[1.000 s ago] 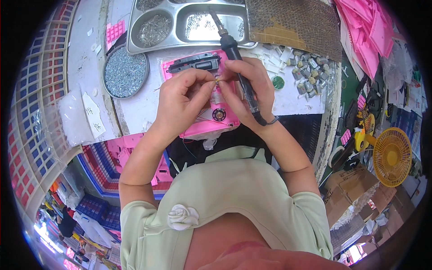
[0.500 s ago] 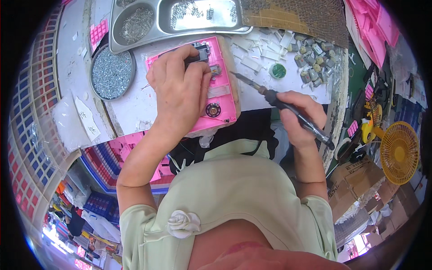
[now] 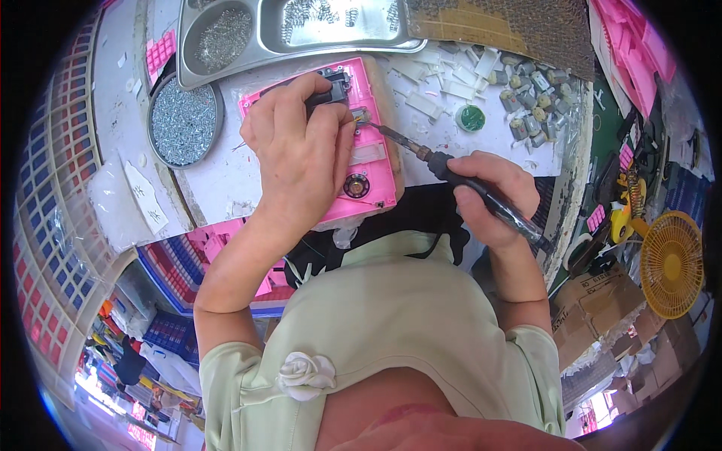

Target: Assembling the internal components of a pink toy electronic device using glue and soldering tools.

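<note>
In front of me on the table lies a pink plastic housing (image 3: 383,159) on a pale pad. It holds a dark grey block (image 3: 336,89), a small metal motor (image 3: 360,117) and a round black speaker-like disc (image 3: 356,186). My left hand (image 3: 299,146) rests over its left half, fingers bent and closed beside the motor; what they pinch is hidden. My right hand (image 3: 496,197) is wrapped round the black handle of a soldering iron (image 3: 421,150). The iron's tip reaches in from the right to the motor, close to my left fingertips.
A round dish (image 3: 219,113) of screws stands at the left. Behind the housing is a metal tray (image 3: 259,56) with springs. White plastic parts (image 3: 460,81), a green round pot (image 3: 471,118) and a pile of small motors (image 3: 532,109) lie right. A yellow fan (image 3: 671,263) stands farther right.
The soldering iron in my right hand has moved left, its tip going from beside the housing to the motor. My left hand has stayed nearly in place.
</note>
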### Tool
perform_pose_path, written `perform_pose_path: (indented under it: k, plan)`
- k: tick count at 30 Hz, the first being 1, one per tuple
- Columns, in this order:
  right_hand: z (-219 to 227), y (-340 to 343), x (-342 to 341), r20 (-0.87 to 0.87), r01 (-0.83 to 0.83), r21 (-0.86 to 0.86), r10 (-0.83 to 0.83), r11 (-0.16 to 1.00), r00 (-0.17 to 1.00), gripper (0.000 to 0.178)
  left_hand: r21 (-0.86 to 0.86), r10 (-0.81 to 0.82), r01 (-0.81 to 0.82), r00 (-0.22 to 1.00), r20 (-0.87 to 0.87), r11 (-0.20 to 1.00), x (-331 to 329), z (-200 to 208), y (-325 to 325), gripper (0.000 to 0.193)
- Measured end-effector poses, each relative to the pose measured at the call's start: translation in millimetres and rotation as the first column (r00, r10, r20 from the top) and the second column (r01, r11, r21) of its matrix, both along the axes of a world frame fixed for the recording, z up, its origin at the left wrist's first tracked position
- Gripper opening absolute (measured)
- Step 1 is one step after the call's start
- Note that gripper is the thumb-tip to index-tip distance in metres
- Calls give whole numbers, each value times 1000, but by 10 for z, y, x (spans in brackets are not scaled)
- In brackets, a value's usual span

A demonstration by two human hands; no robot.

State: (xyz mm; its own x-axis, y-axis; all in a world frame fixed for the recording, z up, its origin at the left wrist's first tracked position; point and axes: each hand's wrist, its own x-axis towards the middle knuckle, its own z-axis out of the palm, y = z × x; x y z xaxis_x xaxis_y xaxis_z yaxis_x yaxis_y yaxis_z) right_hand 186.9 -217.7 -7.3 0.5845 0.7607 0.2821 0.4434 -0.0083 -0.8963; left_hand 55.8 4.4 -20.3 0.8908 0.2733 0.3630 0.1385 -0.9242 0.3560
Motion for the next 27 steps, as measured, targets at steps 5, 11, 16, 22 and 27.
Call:
perform_pose_path:
  k: [5, 11, 16, 22, 27]
  plan:
    - [-8, 32, 0, 7, -12, 11, 12, 1000, 1000, 24, 12, 8, -8, 1000, 21, 1000, 1, -18, -3, 20]
    - [-9, 32, -2, 18, -8, 0, 8, 1000, 1000, 24, 8, 8, -9, 1000, 29, 1000, 4, -48, -1, 20]
    - [-32, 51, 13, 79, -46, 18, 44, 999, 996, 26, 15, 5, -5, 999, 39, 1000, 1, -54, 0, 21]
    - [-133, 37, 50, 170, -100, 104, 81, 990, 982, 31, 20, 12, -12, 999, 33, 1000, 0, -55, -6, 21]
    - [-97, 34, 72, 160, -87, 134, 65, 987, 985, 32, 20, 16, -16, 1000, 18, 1000, -4, -34, -10, 21]
